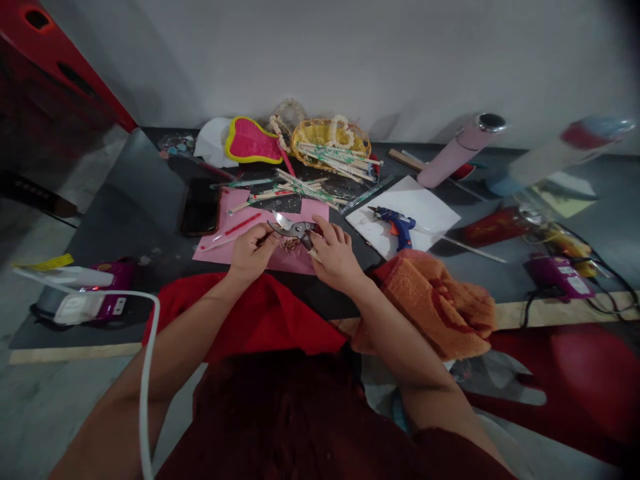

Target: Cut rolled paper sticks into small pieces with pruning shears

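Observation:
My right hand (334, 252) is wrapped round the handles of a pair of pruning shears (296, 229), whose blades point left and stand apart. Close to the blades, the fingers of my left hand (255, 249) are pinched together on something too small to make out. Below the shears, a little heap of short cut pieces (290, 245) lies on pink paper (270, 262). A red strip (243, 224) rests on that paper to the left. Just beyond it are several thin sticks in printed wrappers (295, 189).
A yellow basket (365, 143) with more wrapped sticks stands at the back. On the right are a blue glue gun (397, 223) on white paper (437, 212), a pink flask (460, 152) and an orange towel (435, 300). A phone (201, 207) lies left; a white cable (146, 380) hangs over my left arm.

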Motion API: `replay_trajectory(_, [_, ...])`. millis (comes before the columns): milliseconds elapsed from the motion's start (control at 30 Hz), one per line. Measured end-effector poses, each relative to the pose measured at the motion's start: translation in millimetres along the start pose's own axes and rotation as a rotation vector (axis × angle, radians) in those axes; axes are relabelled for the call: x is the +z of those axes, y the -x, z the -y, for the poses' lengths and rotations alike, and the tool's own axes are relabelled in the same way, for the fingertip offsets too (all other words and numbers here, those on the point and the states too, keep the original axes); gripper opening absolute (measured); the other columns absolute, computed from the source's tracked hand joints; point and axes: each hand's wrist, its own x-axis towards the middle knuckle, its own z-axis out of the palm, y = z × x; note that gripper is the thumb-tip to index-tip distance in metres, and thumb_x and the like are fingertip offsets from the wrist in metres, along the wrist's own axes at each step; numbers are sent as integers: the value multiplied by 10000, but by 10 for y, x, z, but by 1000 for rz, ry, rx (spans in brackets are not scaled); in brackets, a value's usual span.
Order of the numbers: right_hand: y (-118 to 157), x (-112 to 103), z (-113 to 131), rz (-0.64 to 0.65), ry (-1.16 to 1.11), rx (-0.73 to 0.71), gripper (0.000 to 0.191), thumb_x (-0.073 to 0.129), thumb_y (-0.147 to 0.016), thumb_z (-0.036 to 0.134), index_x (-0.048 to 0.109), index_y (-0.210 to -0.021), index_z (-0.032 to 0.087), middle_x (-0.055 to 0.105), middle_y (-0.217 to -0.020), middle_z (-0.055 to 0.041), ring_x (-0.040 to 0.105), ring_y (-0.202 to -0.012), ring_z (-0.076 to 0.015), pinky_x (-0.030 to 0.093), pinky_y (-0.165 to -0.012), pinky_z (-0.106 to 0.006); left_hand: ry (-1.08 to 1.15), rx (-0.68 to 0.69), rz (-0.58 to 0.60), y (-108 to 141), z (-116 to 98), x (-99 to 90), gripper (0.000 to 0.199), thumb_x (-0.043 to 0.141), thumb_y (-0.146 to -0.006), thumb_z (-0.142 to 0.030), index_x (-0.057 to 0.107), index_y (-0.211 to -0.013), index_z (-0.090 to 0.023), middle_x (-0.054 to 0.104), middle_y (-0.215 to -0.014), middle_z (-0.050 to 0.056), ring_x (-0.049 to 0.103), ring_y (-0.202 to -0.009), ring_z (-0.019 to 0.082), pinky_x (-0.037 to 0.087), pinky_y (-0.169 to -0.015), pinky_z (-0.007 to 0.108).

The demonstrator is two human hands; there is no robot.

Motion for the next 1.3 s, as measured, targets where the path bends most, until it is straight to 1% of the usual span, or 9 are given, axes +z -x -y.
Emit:
replay_trajectory(267, [-9, 2, 27, -9, 10, 9, 372, 445, -891, 322, 506, -1241, 209, 303, -1514, -90, 366, -1225, -311, 393, -916, -498, 31, 18, 2, 7, 37, 26, 212, 576, -850, -349, 685, -852, -167, 683, -813, 27, 590, -724, 132, 463, -678, 250])
replay_trajectory(433, [-8, 47, 8, -49, -47, 29, 328, 481, -853, 297, 534, -1161, 198, 377, -1473, -92, 408, -1203, -307, 407, -903, -472, 74, 15, 5, 21, 32, 18, 213, 569, -859, -331, 698, -865, -161, 705, -829, 37, 622, -740, 143, 479, -674, 251])
replay_trajectory(500, [-9, 88, -5, -100, -111, 53, 418, 498, -826, 292, 485, -1227, 176, 426, -1427, -122, 448, -1172, -296, 407, -919, -456, 69, 22, -7, 25, -11, 7, 212, 573, -856, -325, 709, -869, -163, 712, -809, 32, 633, -744, 147, 486, -674, 248])
replay_trajectory(567, [-13, 121, -9, -141, -150, 71, 598, 511, -808, 304, 356, -1359, 130, 441, -1403, -159, 472, -1161, -294, 398, -945, -450, 35, 34, -24, 29, -67, -5, 196, 582, -845, -302, 720, -852, -162, 715, -784, 27, 641, -740, 149, 493, -672, 243])
replay_trajectory(633, [-19, 127, -2, -132, -137, 77, 721, 514, -806, 328, 240, -1437, 111, 445, -1396, -172, 471, -1169, -309, 393, -951, -457, 9, 44, -33, 34, -116, -13, 179, 589, -834, -276, 724, -821, -159, 723, -781, 28, 651, -739, 150, 505, -679, 242])
replay_trajectory(667, [-22, 120, 4, -112, -118, 80, 738, 514, -807, 338, 225, -1451, 123, 458, -1385, -166, 468, -1168, -319, 394, -944, -463, 1, 47, -31, 39, -133, -14, 175, 590, -831, -270, 724, -813, -160, 728, -789, 29, 657, -745, 152, 512, -689, 246])
replay_trajectory(800, [-24, 64, 31, -45, -75, 101, 672, 496, -818, 337, 295, -1443, 192, 541, -1277, -137, 486, -1115, -326, 407, -912, -464, -27, 58, -7, 65, -156, -7, 178, 583, -839, -278, 726, -820, -174, 740, -813, 26, 670, -747, 157, 532, -696, 261])
replay_trajectory(967, [-21, 37, 60, -44, -92, 109, 611, 475, -815, 251, 343, -1409, 195, 557, -1224, -126, 504, -1067, -298, 422, -903, -427, -12, 75, 1, 90, -166, -5, 182, 574, -856, -279, 724, -852, -177, 746, -832, 23, 680, -764, 150, 535, -717, 254])
replay_trajectory(1300, [-28, 21, 50, -21, -96, 117, 589, 478, -799, 221, 389, -1379, 178, 578, -1177, -120, 513, -1023, -294, 422, -888, -414, -8, 34, 1, 93, -181, 19, 191, 551, -869, -257, 711, -815, -168, 745, -830, 30, 683, -768, 143, 528, -713, 253])
